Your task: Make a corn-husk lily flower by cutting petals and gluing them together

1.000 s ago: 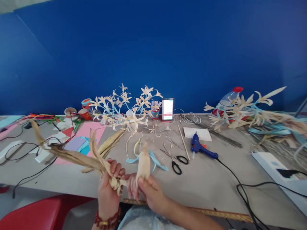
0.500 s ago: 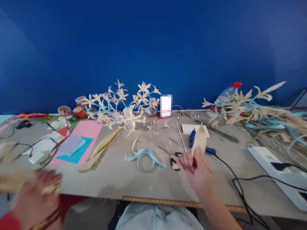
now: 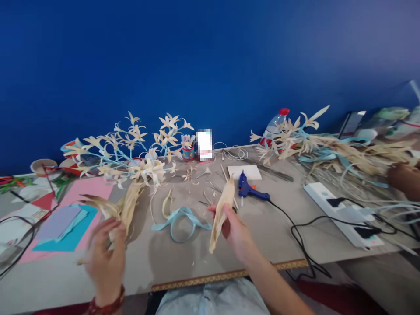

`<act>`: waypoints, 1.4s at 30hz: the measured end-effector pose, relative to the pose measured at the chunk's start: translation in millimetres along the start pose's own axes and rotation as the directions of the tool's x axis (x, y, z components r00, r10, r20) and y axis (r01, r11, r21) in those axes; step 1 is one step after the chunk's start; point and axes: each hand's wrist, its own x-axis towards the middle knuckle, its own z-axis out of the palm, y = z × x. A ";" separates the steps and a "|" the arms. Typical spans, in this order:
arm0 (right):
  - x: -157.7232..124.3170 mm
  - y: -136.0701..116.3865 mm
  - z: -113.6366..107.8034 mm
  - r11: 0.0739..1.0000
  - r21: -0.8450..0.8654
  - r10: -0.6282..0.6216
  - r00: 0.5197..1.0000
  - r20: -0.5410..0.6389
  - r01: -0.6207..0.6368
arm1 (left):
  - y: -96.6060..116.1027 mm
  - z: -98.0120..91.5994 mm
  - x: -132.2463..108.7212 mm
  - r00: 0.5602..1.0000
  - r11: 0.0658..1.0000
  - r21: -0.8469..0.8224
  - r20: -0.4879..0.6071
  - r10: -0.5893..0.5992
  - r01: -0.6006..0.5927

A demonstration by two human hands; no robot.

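My right hand [image 3: 234,229] pinches a pale, pointed corn husk [image 3: 227,199] held upright above the table. On the left, my left hand [image 3: 108,258], slightly blurred, has its fingers curled round another dried husk [image 3: 100,204], whose darker end fans out beyond them. Behind that hand lies a husk bundle [image 3: 133,203], partly hidden. Between my hands is a looped light-blue ribbon [image 3: 183,225], with a small curled husk strip [image 3: 166,204] above it. Scissors lie mostly hidden behind the right hand. A blue glue gun [image 3: 251,189] rests just right of the held husk.
Husk flowers on blue stems [image 3: 131,142] stand at the back left; more flowers [image 3: 292,131] lie at the right near a bottle [image 3: 275,124]. A power strip [image 3: 341,218] and black cables occupy the right side. Another person's hand [image 3: 405,179] touches husks at the far right.
The view has swung right. My left hand has come inward from the far left to the husk bundle. The husk in my right hand now shows along its length. Another person's hand appears at right.
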 end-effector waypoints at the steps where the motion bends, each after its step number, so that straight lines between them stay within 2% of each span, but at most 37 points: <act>1: 0.3 3.4 2.8 1.000 -0.008 0.014 1.000 0.011 -0.014 | 12.9 12.6 -11.1 0.992 0.999 -0.011 0.116 0.046 -0.045; 2: 0.4 6.6 6.4 1.000 -0.013 0.022 0.999 0.030 -0.022 | 25.8 26.7 -21.7 0.959 0.997 -0.054 0.276 0.062 -0.049; 4: 0.4 12.1 14.1 1.000 -0.023 0.020 0.996 0.088 -0.018 | 48.9 55.3 -39.1 0.826 0.987 -0.159 0.558 0.082 0.009; 6: 0.3 16.0 19.8 0.999 -0.045 -0.003 0.989 0.144 0.010 | 65.8 78.1 -49.7 0.705 0.981 -0.193 0.699 0.115 0.031; 7: 0.3 17.3 21.2 0.998 -0.061 -0.020 0.986 0.164 0.030 | 71.2 86.0 -52.7 0.673 0.979 -0.202 0.727 0.133 0.024; 8: 0.3 18.1 21.4 0.995 -0.082 -0.045 0.984 0.173 0.060 | 74.7 91.7 -54.5 0.672 0.981 -0.196 0.728 0.135 0.016; 10: 0.5 18.7 19.0 0.977 -0.150 -0.125 0.976 0.177 0.153 | 76.4 97.4 -55.8 0.695 0.980 -0.194 0.710 0.117 0.033; 13: 0.3 17.5 11.0 0.901 -0.329 -0.213 0.949 0.234 0.283 | 72.3 99.0 -55.0 0.712 0.971 -0.214 0.698 0.075 0.108; 16: -0.1 14.3 4.1 0.850 -0.423 -0.196 0.934 0.299 0.313 | 67.9 98.8 -55.0 0.690 0.939 -0.252 0.723 0.021 0.235; 19: -0.1 11.2 2.0 0.800 -0.467 -0.267 0.921 0.285 0.376 | 65.0 98.9 -56.8 0.654 0.855 -0.291 0.753 -0.072 0.429; 21: -0.4 11.4 3.3 0.781 -0.479 -0.297 0.913 0.279 0.401 | 63.4 99.4 -58.4 0.641 0.805 -0.306 0.758 -0.118 0.509; 23: -1.5 14.3 5.7 0.831 -0.427 -0.249 0.925 0.289 0.357 | 62.4 100.1 -59.6 0.661 0.789 -0.322 0.737 -0.138 0.524; 26: -4.3 21.0 8.6 0.901 -0.340 -0.135 0.919 0.369 0.269 | 61.8 100.5 -60.7 0.730 0.819 -0.352 0.674 -0.114 0.453; 30: -9.0 24.0 7.0 0.898 -0.354 -0.100 0.903 0.418 0.263 | 60.2 93.5 -62.1 0.784 0.866 -0.360 0.618 -0.057 0.347; 31: -10.3 23.3 5.9 0.898 -0.356 -0.094 0.902 0.422 0.260 | 59.4 89.0 -62.4 0.815 0.878 -0.371 0.578 -0.037 0.303; 33: -12.7 21.8 4.2 0.901 -0.365 -0.047 0.888 0.458 0.236 | 58.5 76.6 -61.9 0.898 0.907 -0.397 0.438 0.052 0.142; 34: -13.7 21.6 3.7 0.905 -0.370 -0.005 0.875 0.484 0.210 | 58.8 69.1 -60.8 0.927 0.913 -0.408 0.347 0.139 0.016; 35: -14.2 22.1 3.7 0.914 -0.369 0.047 0.858 0.512 0.170 | 59.9 61.4 -59.0 0.915 0.914 -0.385 0.310 0.260 -0.129; 36: -14.4 23.4 4.0 0.926 -0.359 0.104 0.835 0.541 0.117 | 61.8 54.0 -56.6 0.850 0.895 -0.352 0.347 0.396 -0.274; 37: -14.0 25.3 4.6 0.938 -0.343 0.156 0.810 0.565 0.058 | 64.3 47.5 -53.8 0.719 0.838 -0.332 0.434 0.543 -0.433; 38: -13.4 27.9 5.4 0.948 -0.319 0.194 0.790 0.582 0.003 | 67.3 42.4 -50.9 0.527 0.758 -0.306 0.571 0.630 -0.575; 39: -12.5 30.8 6.2 0.956 -0.289 0.217 0.776 0.593 -0.047 | 70.2 38.9 -48.1 0.371 0.669 -0.308 0.642 0.671 -0.677; 40: -11.7 33.6 6.9 0.962 -0.258 0.229 0.767 0.599 -0.085 | 72.8 37.0 -45.7 0.260 0.592 -0.309 0.683 0.683 -0.745; 41: -11.1 36.2 7.3 0.966 -0.232 0.232 0.763 0.604 -0.110 | 74.7 36.6 -43.7 0.197 0.534 -0.300 0.701 0.686 -0.791; 42: -10.8 38.1 7.3 0.971 -0.207 0.222 0.765 0.604 -0.118 | 75.8 37.3 -42.3 0.170 0.487 -0.285 0.698 0.696 -0.826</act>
